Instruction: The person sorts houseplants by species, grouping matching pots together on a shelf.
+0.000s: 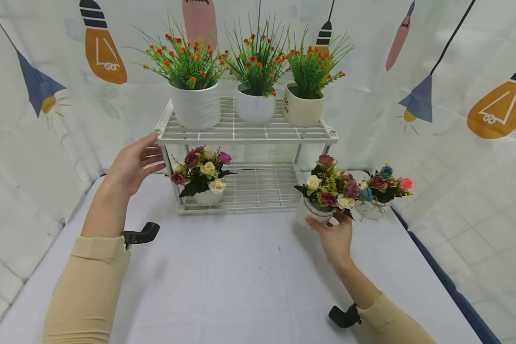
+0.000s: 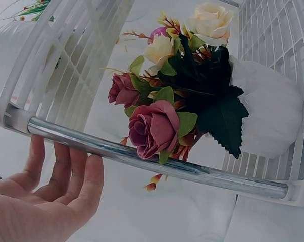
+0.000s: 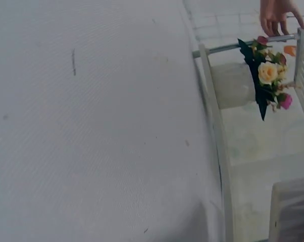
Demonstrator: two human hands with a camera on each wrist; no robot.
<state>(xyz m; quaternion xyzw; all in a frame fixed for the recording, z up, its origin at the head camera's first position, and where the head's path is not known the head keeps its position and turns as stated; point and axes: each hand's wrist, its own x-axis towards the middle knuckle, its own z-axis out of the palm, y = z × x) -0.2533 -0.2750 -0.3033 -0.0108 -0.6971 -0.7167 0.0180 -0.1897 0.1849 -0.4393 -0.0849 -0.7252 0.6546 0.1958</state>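
Note:
In the head view, my left hand [image 1: 133, 162] touches the upper left corner of a white two-tier wire rack [image 1: 245, 141]. Its fingertips rest against the metal post [image 2: 142, 157], as the left wrist view shows. My right hand [image 1: 337, 236] grips a white flowerpot [image 1: 318, 215] of artificial roses [image 1: 328, 184], off the rack's lower right front. Part of this pot also appears at the lower right of the right wrist view. On the lower shelf's left side sits another pot of roses [image 1: 204, 172]. A third rose pot [image 1: 371, 208] stands on the table to the right, partly hidden.
On the top shelf stand a ribbed white pot [image 1: 196, 107], a smooth white pot [image 1: 255, 106] and a cream pot [image 1: 303, 107], each with grassy orange-red flowers. A white cloth covers the table [image 1: 241, 277]. Behind the rack hangs a printed curtain [image 1: 365, 95].

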